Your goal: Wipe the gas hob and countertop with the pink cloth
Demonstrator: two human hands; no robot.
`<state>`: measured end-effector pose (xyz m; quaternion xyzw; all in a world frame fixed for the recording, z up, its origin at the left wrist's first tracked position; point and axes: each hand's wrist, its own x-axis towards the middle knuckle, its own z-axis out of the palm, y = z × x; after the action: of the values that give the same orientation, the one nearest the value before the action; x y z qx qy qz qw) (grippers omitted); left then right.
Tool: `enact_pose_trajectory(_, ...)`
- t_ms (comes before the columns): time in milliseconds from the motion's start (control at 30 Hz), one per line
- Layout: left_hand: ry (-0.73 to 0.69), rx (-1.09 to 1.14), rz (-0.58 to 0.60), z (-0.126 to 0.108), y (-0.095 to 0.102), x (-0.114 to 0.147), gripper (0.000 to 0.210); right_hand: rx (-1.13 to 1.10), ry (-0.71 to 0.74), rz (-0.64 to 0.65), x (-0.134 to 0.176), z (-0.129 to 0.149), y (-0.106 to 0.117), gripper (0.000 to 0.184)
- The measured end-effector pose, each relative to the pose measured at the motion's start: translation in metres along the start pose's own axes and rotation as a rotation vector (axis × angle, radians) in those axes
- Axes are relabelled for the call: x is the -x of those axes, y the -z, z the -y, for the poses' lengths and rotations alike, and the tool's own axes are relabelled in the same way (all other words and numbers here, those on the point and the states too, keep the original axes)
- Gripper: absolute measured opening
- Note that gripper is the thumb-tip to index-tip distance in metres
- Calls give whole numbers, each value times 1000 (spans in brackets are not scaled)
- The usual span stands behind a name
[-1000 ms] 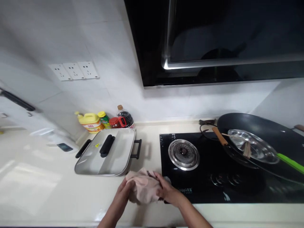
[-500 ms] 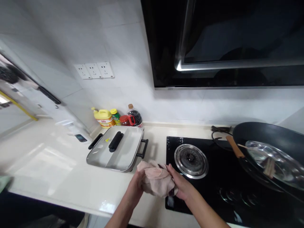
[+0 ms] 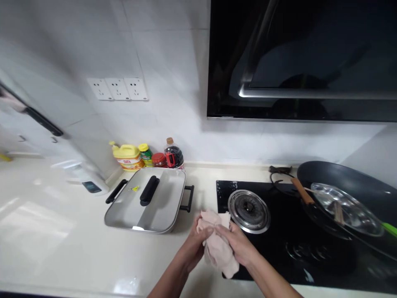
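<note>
Left hand (image 3: 192, 245) and right hand (image 3: 242, 245) grip a bunched cloth (image 3: 219, 251) together, while pale spots (image 3: 219, 191) remain on the cooktop (image 3: 283, 215)

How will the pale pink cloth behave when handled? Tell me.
The pale pink cloth would probably flop, being bunched in soft folds. It seems unlikely to slip easily, as its surface looks matte. Rolling looks unlikely, given its crumpled shape.

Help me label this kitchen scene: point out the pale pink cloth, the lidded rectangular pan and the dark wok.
Pale pink cloth (image 3: 218, 251): head view, on its lower folds.
Lidded rectangular pan (image 3: 149, 191): head view, on the lid's black handle.
Dark wok (image 3: 353, 180): head view, on its bare inner wall.
</note>
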<state>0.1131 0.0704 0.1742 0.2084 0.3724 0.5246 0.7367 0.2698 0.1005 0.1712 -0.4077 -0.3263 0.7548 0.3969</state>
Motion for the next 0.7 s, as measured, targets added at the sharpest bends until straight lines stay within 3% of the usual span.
enact_pose_trajectory(100, 100, 46, 64, 2, 4, 0, 78, -16, 78, -47, 0, 12, 6, 64)
enact_pose_trajectory(167, 125, 46, 45, 3, 8, 0, 74, -31, 129, -110, 2, 17, 9, 68)
enact_pose_trajectory(300, 84, 11, -65, 0, 16, -1, 64, -101, 194, -199, 7, 25, 15, 73)
enact_pose_trajectory(500, 38, -39, -77, -15, 28, 14, 63, -255, 217, -331, 13, 27, 28, 65)
enact_pose_trajectory(700, -108, -309, -317, -15, 64, 38, 66, -261, 140, -280, 9, -7, 19, 67)
